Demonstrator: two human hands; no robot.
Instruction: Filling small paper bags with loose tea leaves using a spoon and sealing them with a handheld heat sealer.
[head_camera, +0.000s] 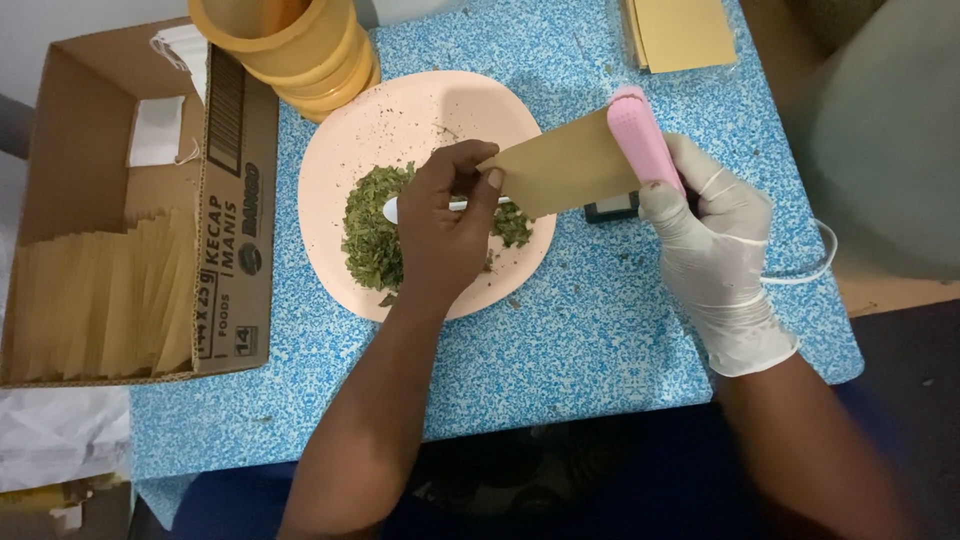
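A brown pouch (565, 165) is held over the right edge of a pink plate (340, 150), pinched by the bare left hand (445, 230), which also grips a white spoon (392, 209). The gloved right hand (715, 240) clasps a pink sealer (645, 140) on the pouch's far end. Dried green leaves (375, 235) lie on the plate; a cardboard box (140, 210) sits left of it.

Plate (330, 180): smooth matt plastic, pale peach, dusted with fine crumbs. Dried leaves (372, 232): flaky, rough, dull green. Spoon (392, 209): white, smooth plastic by its look. Pouch (565, 168): matt brown kraft paper, flat and uncreased. Sealer (645, 138): pink moulded plastic, ribbed, faint sheen. Right hand (715, 245): covered by a thin white rubbery glove, wrinkled at the wrist. Left hand (445, 235): bare. Table (590, 330): blue-and-white speckled surface, smooth. Box (235, 200) at left: rough brown corrugated cardboard. Tubs (300, 55), far: glossy yellow plastic.
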